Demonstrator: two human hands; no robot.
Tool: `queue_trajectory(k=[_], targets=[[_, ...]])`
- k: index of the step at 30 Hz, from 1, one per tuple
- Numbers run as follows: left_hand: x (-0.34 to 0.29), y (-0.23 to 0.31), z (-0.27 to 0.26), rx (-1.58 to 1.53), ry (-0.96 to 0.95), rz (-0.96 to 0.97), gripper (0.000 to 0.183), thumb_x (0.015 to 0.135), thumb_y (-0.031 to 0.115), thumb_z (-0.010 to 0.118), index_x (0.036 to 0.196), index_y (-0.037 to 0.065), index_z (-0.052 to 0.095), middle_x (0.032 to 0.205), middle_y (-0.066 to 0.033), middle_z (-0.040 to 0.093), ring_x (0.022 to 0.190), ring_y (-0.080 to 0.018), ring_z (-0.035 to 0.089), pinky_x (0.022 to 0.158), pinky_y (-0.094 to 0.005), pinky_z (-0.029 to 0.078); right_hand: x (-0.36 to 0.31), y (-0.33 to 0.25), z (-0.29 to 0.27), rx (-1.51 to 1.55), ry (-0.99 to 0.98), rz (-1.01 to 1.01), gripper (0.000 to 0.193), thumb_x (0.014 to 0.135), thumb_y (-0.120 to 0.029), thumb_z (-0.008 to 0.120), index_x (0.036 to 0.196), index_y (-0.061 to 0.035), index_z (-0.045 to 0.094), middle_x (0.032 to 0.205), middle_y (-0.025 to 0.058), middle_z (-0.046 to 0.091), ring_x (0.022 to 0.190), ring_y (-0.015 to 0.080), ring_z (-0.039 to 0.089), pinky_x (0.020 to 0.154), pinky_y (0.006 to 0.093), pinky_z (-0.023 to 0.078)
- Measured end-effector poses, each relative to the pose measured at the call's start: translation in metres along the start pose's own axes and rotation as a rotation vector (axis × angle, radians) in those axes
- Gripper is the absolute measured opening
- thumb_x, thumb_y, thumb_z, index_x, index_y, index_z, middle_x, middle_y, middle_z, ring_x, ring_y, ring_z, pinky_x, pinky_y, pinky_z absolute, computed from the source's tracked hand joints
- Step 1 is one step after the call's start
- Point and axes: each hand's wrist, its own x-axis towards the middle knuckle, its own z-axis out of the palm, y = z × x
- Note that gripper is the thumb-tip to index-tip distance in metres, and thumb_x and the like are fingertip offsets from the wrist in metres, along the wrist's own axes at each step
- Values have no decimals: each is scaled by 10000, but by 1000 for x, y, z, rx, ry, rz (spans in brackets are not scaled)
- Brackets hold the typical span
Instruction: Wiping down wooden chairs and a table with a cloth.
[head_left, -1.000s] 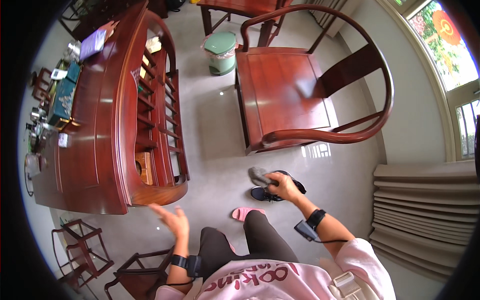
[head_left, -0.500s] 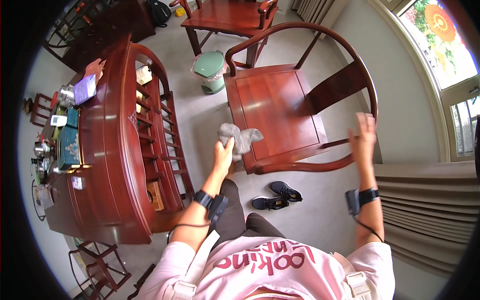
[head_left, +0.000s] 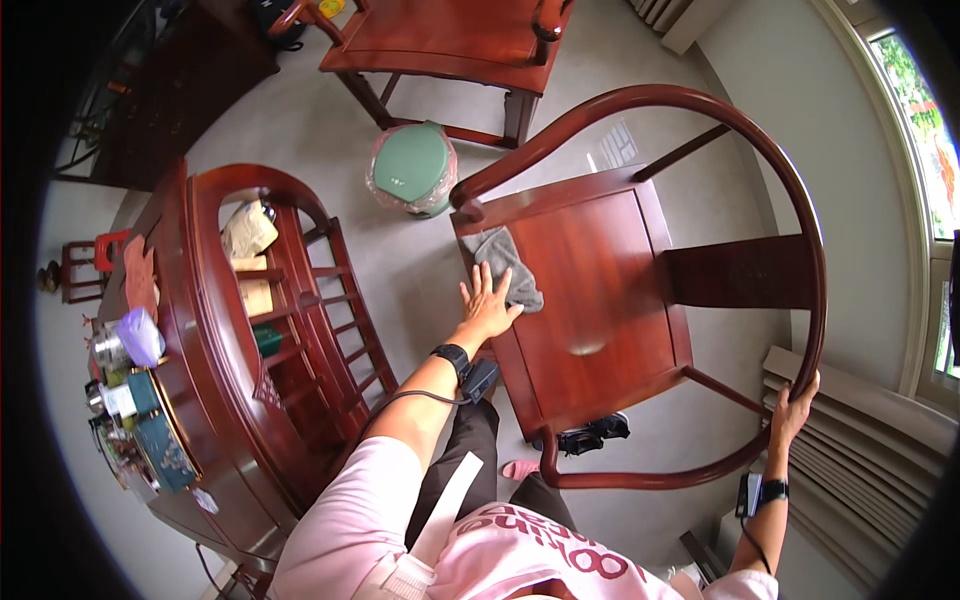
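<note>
A red-brown wooden armchair (head_left: 610, 290) with a round curved back rail stands in front of me. A grey cloth (head_left: 505, 262) lies on the left part of its seat. My left hand (head_left: 487, 303) presses flat on the cloth's near edge, fingers spread. My right hand (head_left: 795, 408) grips the chair's curved rail at the lower right. Both wrists wear black bands with small devices.
A long curved wooden table (head_left: 190, 330) with shelves and cluttered tea things stands at the left. A green bin (head_left: 412, 168) with a pink liner sits on the floor behind the chair. A second wooden chair (head_left: 450, 35) is beyond. Black shoes (head_left: 590, 435) lie under the seat. A radiator (head_left: 870, 480) is at the right.
My left hand has laid the cloth on the seat and now presses flat on it. My right hand dropped from the air onto the chair's rail. The chair is closer.
</note>
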Motion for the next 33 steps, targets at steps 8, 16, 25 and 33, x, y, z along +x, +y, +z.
queue_trajectory(k=[8, 16, 25, 33], targets=[[89, 14, 5, 174, 272, 97, 912, 777, 386, 683, 1452, 37, 179, 1476, -332, 39, 1374, -473, 78, 1111, -553, 98, 4, -14, -4, -16, -43, 203, 594, 859, -63, 518, 1400, -185, 304, 983, 125, 582, 844, 229, 592, 778, 344, 471], [196, 94, 3, 229, 371, 121, 870, 818, 400, 624, 1435, -20, 175, 1455, -372, 36, 1364, -506, 54, 1101, -571, 74, 5, -18, -3, -37, -18, 238, 584, 837, -35, 508, 1383, -130, 323, 1057, 119, 577, 905, 219, 601, 822, 331, 464], [243, 227, 22, 384, 81, 748, 805, 703, 356, 677, 1414, 171, 349, 1511, -199, 151, 1396, -364, 154, 1047, -666, 141, -1, -18, -2, -32, -46, 224, 578, 839, -18, 500, 1380, -117, 320, 1046, 132, 574, 884, 203, 591, 791, 319, 464], [166, 138, 24, 382, 302, 505, 775, 739, 341, 670, 1358, -5, 358, 1436, -277, 268, 1361, -387, 234, 1076, -593, 164, 2, -12, -2, 38, -45, 217, 541, 873, -30, 500, 1377, -111, 320, 1000, 116, 586, 807, 167, 572, 708, 290, 471]])
